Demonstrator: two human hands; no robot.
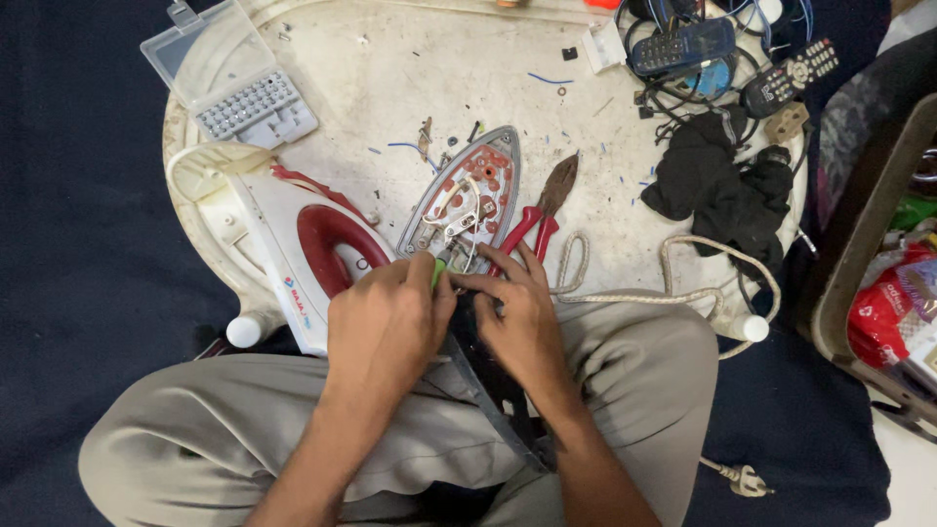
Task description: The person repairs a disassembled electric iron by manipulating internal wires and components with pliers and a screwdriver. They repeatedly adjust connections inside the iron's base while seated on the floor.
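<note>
Head view: a person seated cross-legged works over an opened clothes iron base (461, 202) on a worn white round table (390, 78). The left hand (386, 327) is curled tight around a green-handled tool (439, 269), only a sliver of green showing between thumb and forefinger at the hand's 1 o'clock edge. The right hand (522, 317) sits just beside it, its fingers (488, 283) pinched narrowly at the rear end of the base; what they grip, if anything, cannot be told. The base, a metal soleplate with exposed red fittings and a bright bracket, lies at 12 o'clock from both hands, its pointed nose aimed away from the person. The iron's white and red shell (303, 254) lies on its side at 10 o'clock from the left hand. Red-handled pliers (542, 210) rest just at 1 o'clock from the right hand, beside a braided cord (673, 283) that loops off toward 3 o'clock. At the table's 10 o'clock edge a clear plastic case (229, 78) stands open, its lid tipped back, its tray filled with rows of small metal bits. At 3 o'clock, off the table, a bin (830, 312) holds red packets. A black cloth (722, 185), a phone (683, 44) and a remote control (791, 73) crowd the 1 o'clock side.
</note>
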